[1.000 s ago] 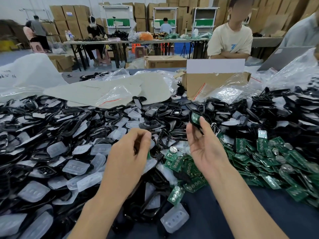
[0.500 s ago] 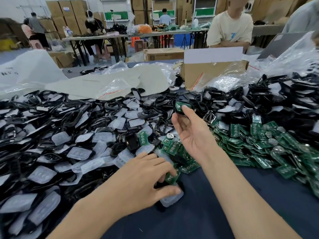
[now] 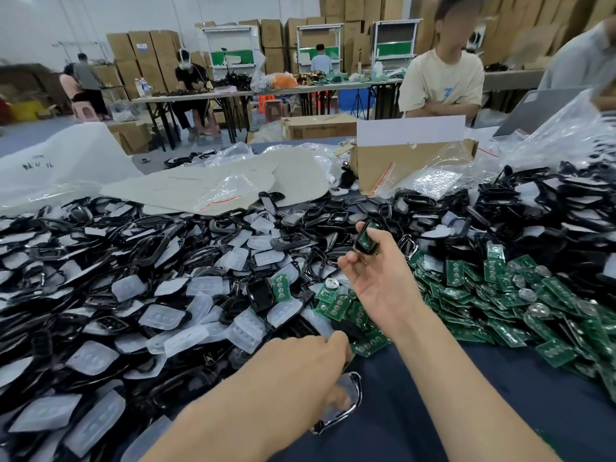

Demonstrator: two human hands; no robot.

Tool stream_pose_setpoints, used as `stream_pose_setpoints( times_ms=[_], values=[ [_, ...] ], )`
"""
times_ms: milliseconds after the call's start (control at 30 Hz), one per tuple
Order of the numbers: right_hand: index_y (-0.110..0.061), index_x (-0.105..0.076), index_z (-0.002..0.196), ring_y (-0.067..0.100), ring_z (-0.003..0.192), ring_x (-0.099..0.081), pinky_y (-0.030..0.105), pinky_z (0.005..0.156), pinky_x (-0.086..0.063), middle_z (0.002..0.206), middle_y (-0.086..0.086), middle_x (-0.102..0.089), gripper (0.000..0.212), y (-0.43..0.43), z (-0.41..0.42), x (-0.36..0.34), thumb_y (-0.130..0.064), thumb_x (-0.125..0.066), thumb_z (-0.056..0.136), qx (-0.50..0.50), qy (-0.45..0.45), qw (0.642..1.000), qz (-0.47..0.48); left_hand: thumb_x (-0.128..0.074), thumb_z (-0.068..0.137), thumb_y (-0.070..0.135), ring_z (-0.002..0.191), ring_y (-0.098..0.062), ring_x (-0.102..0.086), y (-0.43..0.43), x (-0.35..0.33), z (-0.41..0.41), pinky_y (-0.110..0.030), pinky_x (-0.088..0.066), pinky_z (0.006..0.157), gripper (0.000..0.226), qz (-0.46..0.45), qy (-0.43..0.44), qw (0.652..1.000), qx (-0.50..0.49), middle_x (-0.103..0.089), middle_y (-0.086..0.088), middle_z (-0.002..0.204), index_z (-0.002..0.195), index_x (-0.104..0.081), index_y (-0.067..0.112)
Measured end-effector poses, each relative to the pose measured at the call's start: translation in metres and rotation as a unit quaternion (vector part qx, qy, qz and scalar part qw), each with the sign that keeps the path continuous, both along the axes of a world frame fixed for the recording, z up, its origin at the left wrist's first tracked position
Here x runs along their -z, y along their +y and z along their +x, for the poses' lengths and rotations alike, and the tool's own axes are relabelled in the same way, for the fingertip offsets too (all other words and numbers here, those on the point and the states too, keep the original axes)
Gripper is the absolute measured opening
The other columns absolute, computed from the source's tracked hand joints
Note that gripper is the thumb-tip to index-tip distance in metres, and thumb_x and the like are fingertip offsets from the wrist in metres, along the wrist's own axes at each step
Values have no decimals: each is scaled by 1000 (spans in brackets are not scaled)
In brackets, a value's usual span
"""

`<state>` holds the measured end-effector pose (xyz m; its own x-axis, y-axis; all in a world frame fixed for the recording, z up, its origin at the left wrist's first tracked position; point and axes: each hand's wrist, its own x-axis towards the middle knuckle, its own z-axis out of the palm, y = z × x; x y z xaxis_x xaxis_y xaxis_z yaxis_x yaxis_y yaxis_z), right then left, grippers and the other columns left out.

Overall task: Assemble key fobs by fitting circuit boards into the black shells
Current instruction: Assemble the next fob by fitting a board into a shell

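Note:
My right hand [image 3: 380, 281] is raised palm up over the middle of the table. Its fingertips pinch a black shell with a green circuit board in it [image 3: 366, 243]. My left hand [image 3: 300, 375] reaches down at the near edge of the piles, its fingers curled over a black chrome-edged shell [image 3: 348, 403] with a translucent pad; most of that shell is hidden under the hand. Loose green circuit boards [image 3: 500, 295] are heaped to the right. Black shells [image 3: 133, 248] and translucent button pads [image 3: 163, 316] cover the left half.
A dark blue table cover [image 3: 500, 411] shows at the front right. An open cardboard box [image 3: 400, 161] and clear plastic bags [image 3: 550, 138] stand behind the piles. A person in a cream shirt [image 3: 440, 85] sits across the table. Further back are tables and stacked cartons.
My left hand dropped from chest height to the near edge of the pile and closed over a chrome-edged shell. My right hand kept its shell with the board and shifted slightly left.

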<state>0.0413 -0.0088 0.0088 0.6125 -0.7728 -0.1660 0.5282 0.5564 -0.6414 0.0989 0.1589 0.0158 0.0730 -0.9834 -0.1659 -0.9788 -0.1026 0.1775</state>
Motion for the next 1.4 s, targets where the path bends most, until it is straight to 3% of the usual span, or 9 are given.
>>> stream_pose_setpoints(
  times_ms=[167,267,367,467,600,1033,1133,1233,1400],
  values=[
    [-12,-65,96,11,56,-57,26,60,-58,63,0,-59,10,-5,2,1,-19,-58,98,16,-5,1000,-7,-64,89,47,81,2,-54,-6,0,23,-16,-40,66,21,12,166,985,-34,-56,17,87,105,-50,44],
    [-10,-66,96,11,55,-59,25,55,-56,70,1,-65,11,-6,4,2,-17,-57,99,11,11,999,-40,-62,79,68,74,4,-63,-12,-9,47,-16,-51,68,24,-72,275,956,-66,-66,26,89,97,-58,52],
    [-9,-64,103,10,56,-59,25,52,-53,74,0,-69,11,-3,7,5,-15,-56,100,-10,50,992,-111,-66,77,68,68,-9,-67,-24,-10,72,-24,-57,68,32,-207,408,880,-128,-72,8,83,92,-66,41],
    [-13,-64,108,12,55,-55,27,48,-47,77,2,-67,13,4,11,8,-11,-53,101,-37,88,978,-184,-76,77,59,63,-9,-60,-41,4,77,-28,-53,67,29,-291,502,790,-198,-65,8,73,86,-69,32],
    [-27,-68,101,12,54,-53,26,46,-45,74,-2,-65,21,14,13,12,-15,-52,98,-72,153,943,-286,-74,85,44,59,-9,-58,-54,23,72,-23,-50,61,14,-332,530,744,-235,-65,7,71,83,-70,31],
    [-35,-70,93,9,50,-52,22,45,-44,67,-6,-63,20,24,13,7,-37,-53,104,-87,182,907,-371,-71,90,32,59,-9,-57,-53,24,71,-21,-50,57,15,-372,528,725,-240,-69,2,73,93,-68,18],
    [-37,-69,94,7,49,-52,19,44,-42,61,-10,-61,19,25,13,8,-38,-53,103,-62,193,905,-375,-72,89,35,60,-6,-61,-51,24,72,-22,-53,61,9,-378,474,757,-243,-73,5,80,94,-67,29],
    [-38,-69,97,4,51,-53,14,46,-41,62,-15,-62,18,24,13,10,-39,-52,103,-10,206,902,-378,-72,89,36,79,-1,-66,-50,25,72,-30,-58,76,15,-355,396,810,-246,-71,15,91,101,-63,36],
    [-48,-67,100,4,63,-60,21,56,-48,82,-13,-69,16,18,10,8,-46,-51,102,56,229,893,-384,-67,91,44,95,11,-54,-44,19,78,-6,-43,76,17,-369,255,862,-236,-61,21,103,107,-61,40]
  ],
)
